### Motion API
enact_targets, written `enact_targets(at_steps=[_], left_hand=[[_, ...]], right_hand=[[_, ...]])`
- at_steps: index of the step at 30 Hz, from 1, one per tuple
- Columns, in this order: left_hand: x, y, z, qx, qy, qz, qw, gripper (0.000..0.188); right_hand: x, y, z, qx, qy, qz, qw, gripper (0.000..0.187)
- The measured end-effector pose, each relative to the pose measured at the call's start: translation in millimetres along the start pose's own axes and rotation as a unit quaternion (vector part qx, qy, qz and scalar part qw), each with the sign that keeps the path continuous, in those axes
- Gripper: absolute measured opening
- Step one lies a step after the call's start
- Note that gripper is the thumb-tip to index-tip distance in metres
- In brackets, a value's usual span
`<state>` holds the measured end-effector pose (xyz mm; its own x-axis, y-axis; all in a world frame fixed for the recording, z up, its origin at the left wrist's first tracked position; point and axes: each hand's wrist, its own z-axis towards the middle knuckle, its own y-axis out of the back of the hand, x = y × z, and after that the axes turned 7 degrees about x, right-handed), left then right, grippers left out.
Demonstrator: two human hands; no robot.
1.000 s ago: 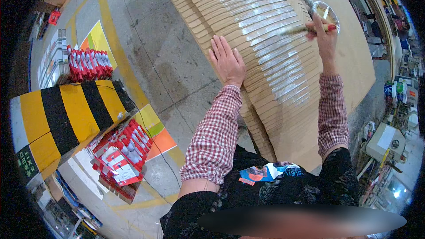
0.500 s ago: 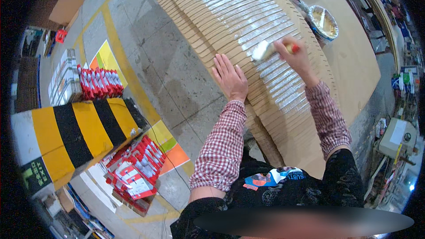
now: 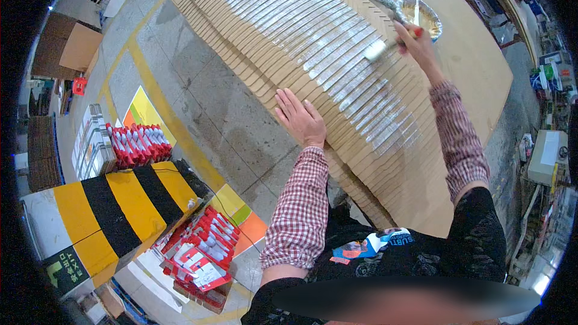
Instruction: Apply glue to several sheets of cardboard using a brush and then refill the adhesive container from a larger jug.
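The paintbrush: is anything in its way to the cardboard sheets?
Nothing visible stands between the paintbrush in the right hand and the fanned cardboard sheets; the left hand rests at their left edge, clear of the paintbrush.

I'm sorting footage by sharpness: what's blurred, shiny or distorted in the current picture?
Head view: motion blur softens the right hand and brush, while the left hand looks fairly sharp; head view: the white coating on the cardboard looks shiny; head view: fisheye distortion bends straight edges near the dark rim.

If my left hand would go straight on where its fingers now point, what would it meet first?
Probably the overlapping cardboard sheets; the left hand seems to rest on their edge, though depth is unclear.
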<state>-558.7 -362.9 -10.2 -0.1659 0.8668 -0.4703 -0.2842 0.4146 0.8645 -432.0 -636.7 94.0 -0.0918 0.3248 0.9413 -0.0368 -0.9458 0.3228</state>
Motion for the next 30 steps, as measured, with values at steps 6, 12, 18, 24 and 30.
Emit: enact_targets(at_steps=[6, 12, 18, 24, 30], left_hand=[[-3, 3, 0, -0.001, -0.001, 0.003, 1.0, 0.055], [-5, -1, 0, -0.001, -0.008, -0.011, 1.0, 0.054], [-1, 4, -1, -0.001, -0.004, -0.007, 1.0, 0.054], [-4, -3, 0, 0.001, -0.007, -0.004, 1.0, 0.055], [-1, 4, 3, 0.017, 0.002, 0.0, 1.0, 0.055]], right_hand=[[37, 18, -11, 0.003, -0.028, -0.038, 0.999, 0.039], [8, 9, 21, -0.021, 0.029, -0.027, 0.999, 0.04], [17, 29, -5, 0.025, -0.033, -0.015, 0.999, 0.037], [-1, 16, 4, -0.029, -0.019, 0.028, 0.999, 0.034], [-14, 91, -95, 0.001, -0.172, -0.011, 0.985, 0.027]])
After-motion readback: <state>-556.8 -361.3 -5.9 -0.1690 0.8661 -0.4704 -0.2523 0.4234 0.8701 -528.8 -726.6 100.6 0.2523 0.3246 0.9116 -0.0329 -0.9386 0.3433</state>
